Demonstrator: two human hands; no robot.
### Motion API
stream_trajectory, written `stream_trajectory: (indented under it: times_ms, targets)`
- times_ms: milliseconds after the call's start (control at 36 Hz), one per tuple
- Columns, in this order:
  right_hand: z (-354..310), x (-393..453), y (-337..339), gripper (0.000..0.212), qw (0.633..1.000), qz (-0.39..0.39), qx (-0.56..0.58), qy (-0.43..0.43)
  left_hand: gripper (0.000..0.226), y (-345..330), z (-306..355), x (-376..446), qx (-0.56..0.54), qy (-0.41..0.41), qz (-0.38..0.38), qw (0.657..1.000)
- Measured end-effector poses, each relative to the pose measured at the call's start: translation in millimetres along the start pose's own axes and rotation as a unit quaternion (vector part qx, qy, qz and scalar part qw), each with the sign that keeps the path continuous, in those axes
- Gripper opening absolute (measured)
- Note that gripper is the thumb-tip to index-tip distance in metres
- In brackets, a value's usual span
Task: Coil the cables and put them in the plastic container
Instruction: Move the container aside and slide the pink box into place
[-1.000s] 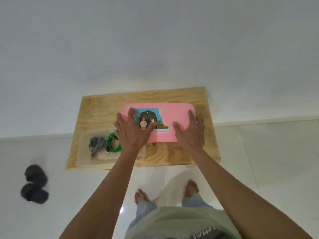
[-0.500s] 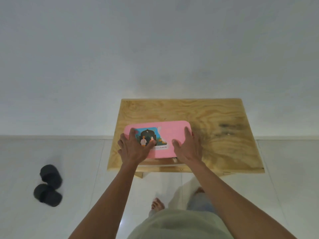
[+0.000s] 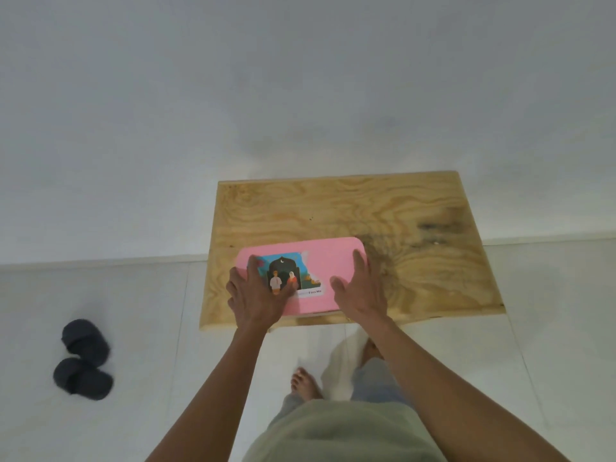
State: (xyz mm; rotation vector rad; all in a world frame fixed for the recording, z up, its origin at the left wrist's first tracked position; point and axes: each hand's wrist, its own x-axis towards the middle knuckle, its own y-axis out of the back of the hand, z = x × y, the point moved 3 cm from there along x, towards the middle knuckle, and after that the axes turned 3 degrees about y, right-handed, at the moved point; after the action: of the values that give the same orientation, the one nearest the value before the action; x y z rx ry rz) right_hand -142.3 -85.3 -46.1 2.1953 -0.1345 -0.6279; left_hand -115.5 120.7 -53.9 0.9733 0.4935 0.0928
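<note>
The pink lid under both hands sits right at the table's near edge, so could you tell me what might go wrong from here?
1. The pink lid and the container beneath it sit at the near edge of the wooden table; uneven pressing could tip or slide them off.
2. The left hand and right hand press near the front, so the far side may not seat.
3. The cables are hidden, so one could be pinched under the lid.
</note>
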Motion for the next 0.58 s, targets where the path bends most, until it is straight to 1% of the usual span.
stream_trajectory:
  times_ms: [167, 361, 417, 500, 583]
  targets:
    - [7.5, -10.4, -8.0, 0.077, 1.0, 0.015, 0.019, 0.01, 0.102, -4.6, -9.3, -3.7, -0.013, -0.018, 0.001, 1.0]
    - [13.1, -15.9, -17.6, 0.079, 0.999, 0.031, -0.001, 0.026, 0.105, -7.8, -18.3, -4.9, 0.002, -0.039, -0.003, 0.999]
    - [14.4, -15.0, -20.7, 0.08, 0.998, 0.044, -0.023, 0.041, 0.106, -9.2, -20.0, -4.3, 0.016, -0.058, 0.001, 0.998]
    - [16.3, -9.9, -23.6, 0.085, 0.991, 0.067, -0.084, 0.084, 0.107, -11.4, -20.8, -2.5, 0.047, -0.104, 0.018, 0.993]
    - [16.9, -5.7, -27.9, 0.079, 0.982, 0.07, -0.129, 0.122, 0.109, -14.6, -21.5, -1.0, 0.082, -0.123, 0.015, 0.989]
